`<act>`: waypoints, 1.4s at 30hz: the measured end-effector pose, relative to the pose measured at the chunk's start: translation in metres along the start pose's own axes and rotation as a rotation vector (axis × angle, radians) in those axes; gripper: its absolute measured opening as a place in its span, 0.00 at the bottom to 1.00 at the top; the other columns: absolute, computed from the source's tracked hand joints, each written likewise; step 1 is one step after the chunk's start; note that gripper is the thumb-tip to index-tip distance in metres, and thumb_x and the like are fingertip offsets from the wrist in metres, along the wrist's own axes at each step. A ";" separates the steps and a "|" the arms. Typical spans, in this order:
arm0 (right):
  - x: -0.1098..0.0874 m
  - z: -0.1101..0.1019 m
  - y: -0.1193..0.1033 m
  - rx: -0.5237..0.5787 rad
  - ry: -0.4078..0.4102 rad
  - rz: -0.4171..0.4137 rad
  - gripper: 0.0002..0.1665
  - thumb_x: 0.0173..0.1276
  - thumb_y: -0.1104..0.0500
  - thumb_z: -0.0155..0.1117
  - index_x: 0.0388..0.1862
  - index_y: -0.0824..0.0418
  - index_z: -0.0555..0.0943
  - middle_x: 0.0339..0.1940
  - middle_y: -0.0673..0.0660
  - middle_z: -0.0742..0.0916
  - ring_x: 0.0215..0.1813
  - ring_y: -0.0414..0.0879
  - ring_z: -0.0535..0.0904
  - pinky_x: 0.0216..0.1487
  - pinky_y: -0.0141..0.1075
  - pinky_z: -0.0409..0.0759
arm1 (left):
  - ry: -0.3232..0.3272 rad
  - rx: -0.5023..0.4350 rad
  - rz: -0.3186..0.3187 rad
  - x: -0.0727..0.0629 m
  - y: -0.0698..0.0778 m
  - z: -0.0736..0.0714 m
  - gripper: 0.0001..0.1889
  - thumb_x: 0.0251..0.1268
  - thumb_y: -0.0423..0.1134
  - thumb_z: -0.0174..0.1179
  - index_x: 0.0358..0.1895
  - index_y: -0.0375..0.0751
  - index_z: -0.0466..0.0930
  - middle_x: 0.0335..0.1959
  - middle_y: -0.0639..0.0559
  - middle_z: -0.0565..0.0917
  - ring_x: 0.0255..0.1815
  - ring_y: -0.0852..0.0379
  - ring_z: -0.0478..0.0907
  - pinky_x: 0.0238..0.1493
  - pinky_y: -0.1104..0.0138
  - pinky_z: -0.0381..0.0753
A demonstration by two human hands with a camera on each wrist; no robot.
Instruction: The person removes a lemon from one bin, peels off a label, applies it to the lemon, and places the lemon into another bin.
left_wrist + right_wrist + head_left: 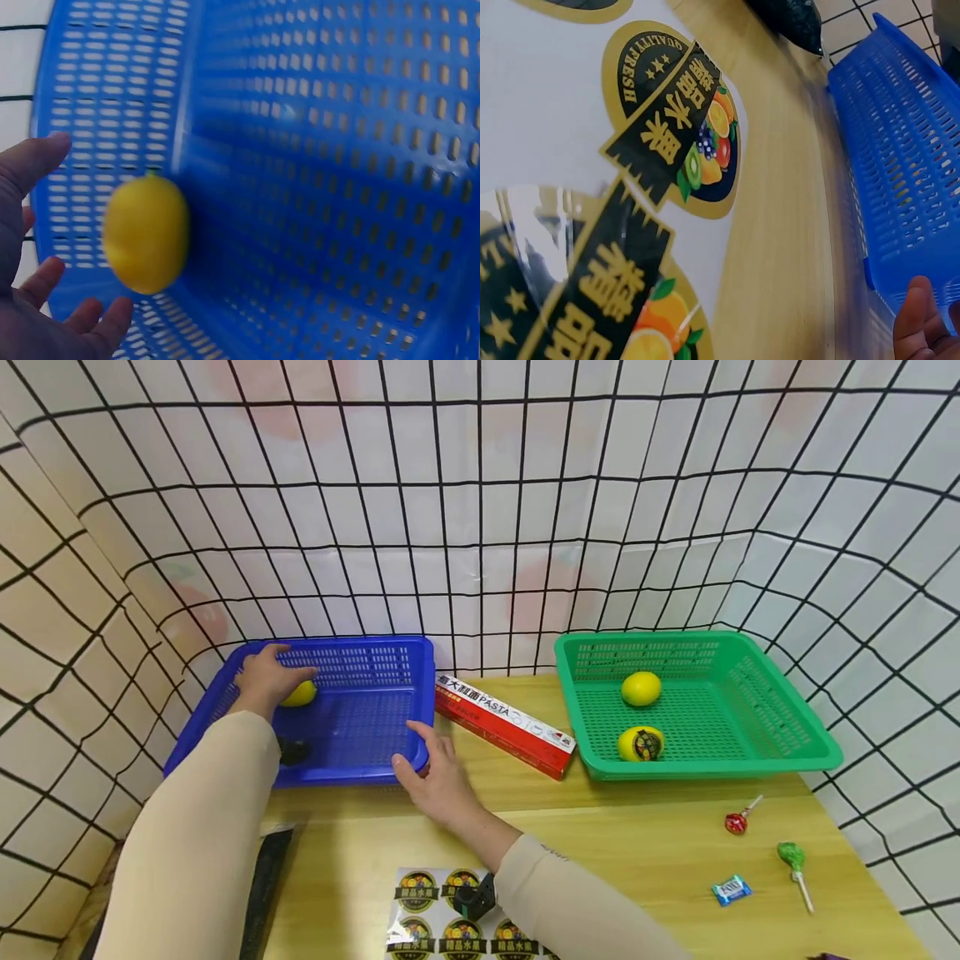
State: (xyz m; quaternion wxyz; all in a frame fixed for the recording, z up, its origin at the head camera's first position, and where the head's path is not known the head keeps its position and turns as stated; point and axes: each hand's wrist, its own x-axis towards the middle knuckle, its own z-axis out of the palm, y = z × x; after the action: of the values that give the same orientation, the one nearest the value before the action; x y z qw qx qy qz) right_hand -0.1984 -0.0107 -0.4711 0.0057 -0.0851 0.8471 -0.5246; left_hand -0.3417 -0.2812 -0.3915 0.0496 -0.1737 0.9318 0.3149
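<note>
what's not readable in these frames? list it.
- Purple item: head view, cut off by the bottom edge.
- Sticker sheet: head view, cropped by the bottom edge, partly behind the right sleeve.
- Black object: head view, partly behind the left sleeve.
- Right hand: right wrist view, mostly outside the corner.

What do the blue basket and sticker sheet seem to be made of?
Blue basket: molded plastic, probably, smooth and shiny; even rows of slots run through its walls. Sticker sheet: perhaps coated paper or film, glossy; light glares off its surface.
</note>
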 end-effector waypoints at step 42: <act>-0.001 -0.002 -0.001 -0.010 -0.039 0.042 0.34 0.75 0.37 0.55 0.77 0.36 0.63 0.61 0.56 0.76 0.41 0.43 0.75 0.40 0.33 0.76 | -0.152 0.156 0.068 0.020 -0.032 0.018 0.36 0.72 0.40 0.59 0.79 0.39 0.57 0.73 0.18 0.52 0.71 0.20 0.57 0.73 0.31 0.59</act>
State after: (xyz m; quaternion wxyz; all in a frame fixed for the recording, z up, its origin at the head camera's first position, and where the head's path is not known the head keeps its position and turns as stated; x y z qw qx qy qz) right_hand -0.1973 -0.0097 -0.4693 0.0329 -0.0774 0.8510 -0.5184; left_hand -0.3495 -0.2999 -0.4282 0.1226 -0.1131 0.9524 0.2552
